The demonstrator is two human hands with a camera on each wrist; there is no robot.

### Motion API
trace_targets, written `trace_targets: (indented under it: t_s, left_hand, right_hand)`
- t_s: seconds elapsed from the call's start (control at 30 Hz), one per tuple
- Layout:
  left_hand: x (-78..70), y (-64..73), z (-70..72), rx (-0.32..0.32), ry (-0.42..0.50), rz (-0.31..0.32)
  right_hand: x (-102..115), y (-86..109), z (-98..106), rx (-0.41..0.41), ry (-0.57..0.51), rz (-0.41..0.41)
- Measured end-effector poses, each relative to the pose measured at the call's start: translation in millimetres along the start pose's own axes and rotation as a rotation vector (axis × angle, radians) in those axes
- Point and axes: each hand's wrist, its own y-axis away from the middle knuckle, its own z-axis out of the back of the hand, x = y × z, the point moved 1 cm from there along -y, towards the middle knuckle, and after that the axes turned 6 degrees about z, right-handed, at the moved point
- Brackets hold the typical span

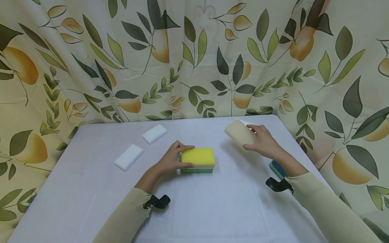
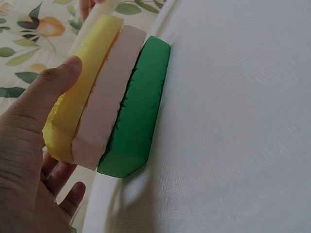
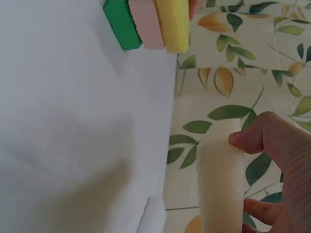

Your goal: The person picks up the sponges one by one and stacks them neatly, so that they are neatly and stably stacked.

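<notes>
My left hand (image 1: pixel 171 159) holds the yellow sponge (image 1: pixel 198 156) by its left end, thumb on the near side and fingers on the far side. That sponge tops a stack: under it lies a pale pink sponge (image 2: pixel 112 90), and at the bottom a green sponge (image 2: pixel 138 109) rests on the table. To the right of the stack, my right hand (image 1: pixel 265 141) grips a cream-coloured sponge (image 1: pixel 239 133) between thumb and fingers. The cream sponge is tilted and held above the table, its shadow below, apart from the stack.
Two white sponges (image 1: pixel 129 157) lie flat on the left of the white-covered table (image 1: pixel 76 189). A dark blue sponge with a green edge (image 1: pixel 277 169) lies at the right, partly hidden by my right wrist. Behind the table hangs a leaf-and-fruit patterned curtain (image 1: pixel 194 77).
</notes>
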Motion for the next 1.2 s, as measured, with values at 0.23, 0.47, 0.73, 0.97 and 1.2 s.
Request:
trace_targets:
  t_s: [0.23,0.47,0.73,0.97,1.2]
  left_hand:
    - [0.2,-0.9,0.0,-0.018,-0.021,-0.029]
    - [-0.6,-0.1,1.5,-0.004,-0.036,-0.022]
    - [0.6,0.6,3.7,0.015,-0.04,-0.031]
    - [0.2,2.0,5.3,0.019,-0.017,-0.041]
    - [0.8,3.1,5.5,0.026,0.01,-0.041]
  right_hand:
    - [9,-1.3,-2,0.019,-0.006,-0.01]
    - [17,0.0,-4,0.017,-0.022,0.025]
    - [26,1.1,-7,0.026,-0.039,0.047]
    - [30,-1.0,-11,0.023,-0.052,0.079]
    - [37,-0.9,-14,0.048,-0.075,0.074]
